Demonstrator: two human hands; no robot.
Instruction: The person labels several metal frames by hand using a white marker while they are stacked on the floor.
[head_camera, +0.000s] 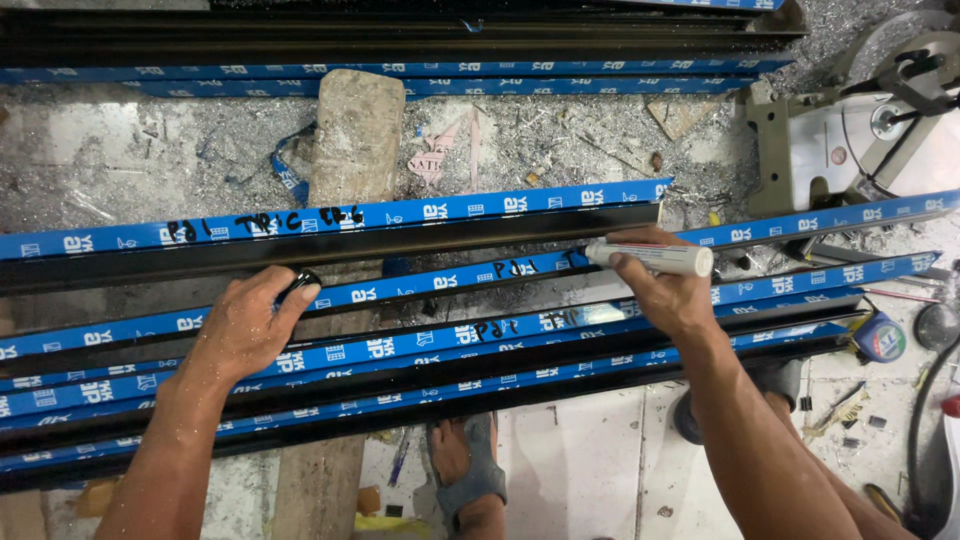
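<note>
Right hand (668, 290) grips marker (652, 257), tip on profile (440, 282).

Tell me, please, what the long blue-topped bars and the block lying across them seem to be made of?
The bars look like dark-coated metal profiles, probably aluminium: thin straight edges, blue plastic protective film on top, silvery shavings scattered around. The block looks like rough, unfinished wood, pale and dusty, though stone cannot be ruled out. The marker in the right hand appears to be white plastic.

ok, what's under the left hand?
The left hand presses on a blue-filmed profile, with a small black cap under its fingers. The film beneath the palm is covered.
</note>
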